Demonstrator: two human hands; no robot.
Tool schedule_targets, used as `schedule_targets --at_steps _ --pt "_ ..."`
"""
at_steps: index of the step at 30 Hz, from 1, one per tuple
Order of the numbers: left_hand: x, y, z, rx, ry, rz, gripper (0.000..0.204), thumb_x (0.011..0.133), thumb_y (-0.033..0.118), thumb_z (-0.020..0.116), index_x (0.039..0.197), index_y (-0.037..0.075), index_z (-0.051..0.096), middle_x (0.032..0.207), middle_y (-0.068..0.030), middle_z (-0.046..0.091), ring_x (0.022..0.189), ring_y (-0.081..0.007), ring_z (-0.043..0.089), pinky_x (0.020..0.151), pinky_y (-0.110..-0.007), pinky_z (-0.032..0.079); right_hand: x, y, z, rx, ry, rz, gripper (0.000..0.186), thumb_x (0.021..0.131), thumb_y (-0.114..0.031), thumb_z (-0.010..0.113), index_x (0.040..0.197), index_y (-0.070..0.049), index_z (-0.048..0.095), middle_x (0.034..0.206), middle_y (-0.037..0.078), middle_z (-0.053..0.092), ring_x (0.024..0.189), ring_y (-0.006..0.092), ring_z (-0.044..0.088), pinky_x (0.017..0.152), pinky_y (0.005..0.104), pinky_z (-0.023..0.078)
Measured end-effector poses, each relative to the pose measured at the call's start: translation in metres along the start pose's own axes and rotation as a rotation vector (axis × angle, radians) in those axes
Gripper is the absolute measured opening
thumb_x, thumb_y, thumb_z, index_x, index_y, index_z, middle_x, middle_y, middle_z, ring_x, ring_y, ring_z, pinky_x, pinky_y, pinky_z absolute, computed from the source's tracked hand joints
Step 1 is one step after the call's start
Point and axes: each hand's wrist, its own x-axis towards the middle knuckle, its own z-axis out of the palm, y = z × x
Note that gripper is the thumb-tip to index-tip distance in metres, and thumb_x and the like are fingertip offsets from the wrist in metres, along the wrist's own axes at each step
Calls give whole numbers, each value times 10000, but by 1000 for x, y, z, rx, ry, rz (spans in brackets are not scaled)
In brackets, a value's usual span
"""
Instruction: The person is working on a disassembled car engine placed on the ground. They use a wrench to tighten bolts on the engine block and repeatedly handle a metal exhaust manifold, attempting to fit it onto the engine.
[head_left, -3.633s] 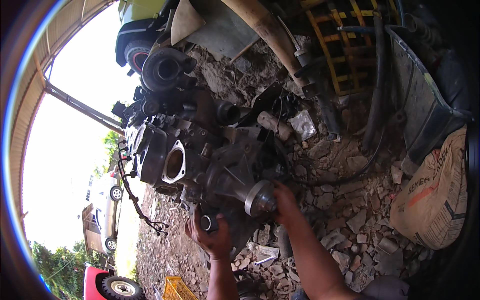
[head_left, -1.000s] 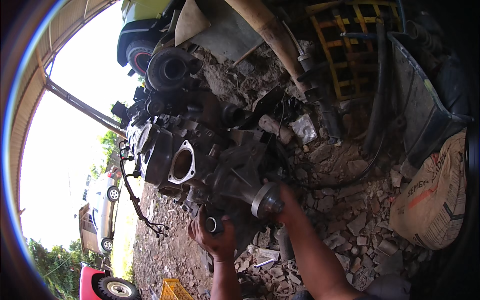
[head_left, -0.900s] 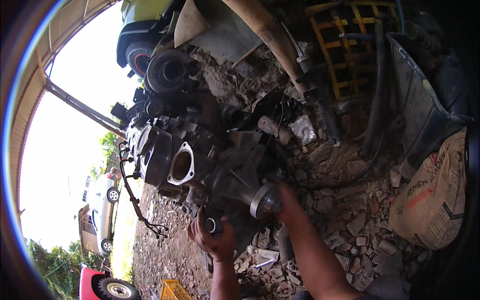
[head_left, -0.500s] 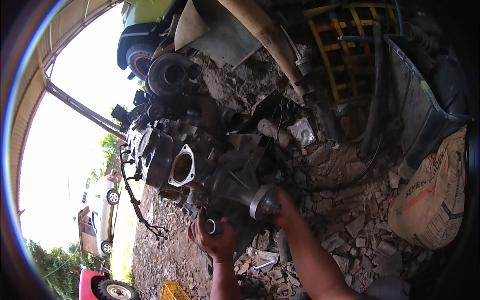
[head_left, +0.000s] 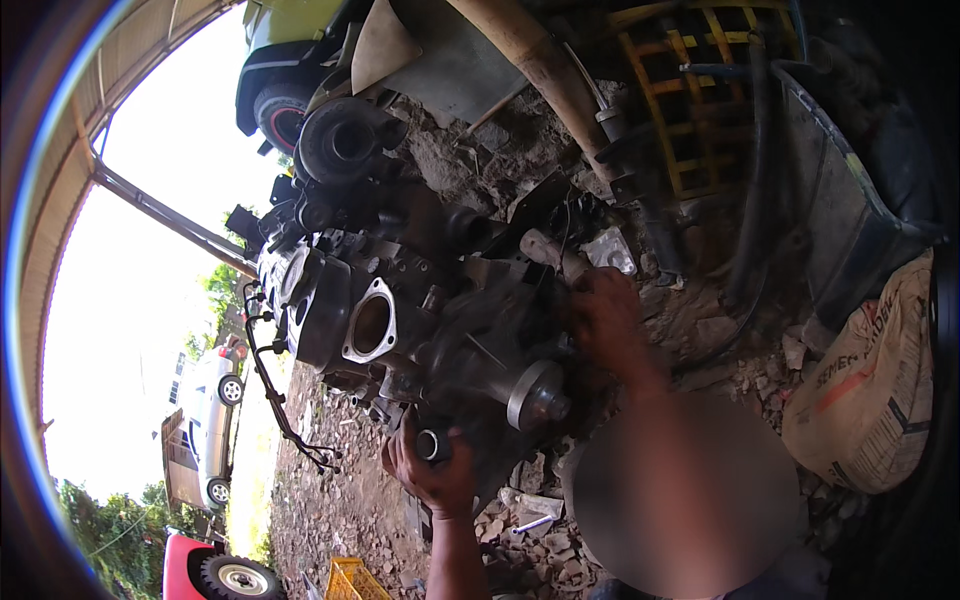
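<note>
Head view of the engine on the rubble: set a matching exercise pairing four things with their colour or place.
Things:
1. engine
2. sack
3. crate
4. left hand

Descriptions:
A. yellow, at the lower edge
B. gripping a short dark pipe end under the engine
C. pale, at the right on the stones
D. dark and greasy, in the middle

Pairs: 1-D, 2-C, 3-A, 4-B

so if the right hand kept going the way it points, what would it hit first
Probably the pale metal part just beyond the right hand, atop the engine block; depth is hard to judge.
</note>
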Motion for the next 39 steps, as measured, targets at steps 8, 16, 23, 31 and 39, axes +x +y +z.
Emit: schedule_targets --at_steps 8,16,23,31,39 --pt "3 4 -1 76 33 64 586 697 259 684 1208 -7 579 1055 -130 672 929 -297 598 975 -457 360 -17 -4 8 731 26 633 252 862 -194 660 1070 -52 667 1096 127 644 1052 287 607 913 398 453" --pt "3 5 -3 75 -3 32 587 704 285 684 1201 -10 583 1044 -132 672 924 -299 597 972 -460 361 -18 -45 43 1107 -7 737 351 822 -216 761 1059 18 650 955 84 692 869 151 630 803 284 481" --pt "4 4 -3 99 33 85 566 724 285 683 1192 -17 583 1052 -129 666 929 -286 599 964 -450 369 -15 -50 46 721 -18 632 333 846 -197 706 1073 32 625 996 218 681 950 317 674 819 370 501" --pt "6 7 -3 75 10 87 571 717 254 690 1203 -21 575 1086 -128 659 971 -278 594 983 -448 359 -21 -40 68 698 71 510 314 865 -188 685 1096 7 603 1007 200 679 960 312 668 817 371 499" --pt "7 8 -5 65 5 98 611 720 277 682 1235 -29 562 1109 -135 656 995 -277 588 993 -449 349 -14 -46 49 875 6 677 371 878 -266 679 1053 58 631 963 169 694 890 232 664 798 352 494"
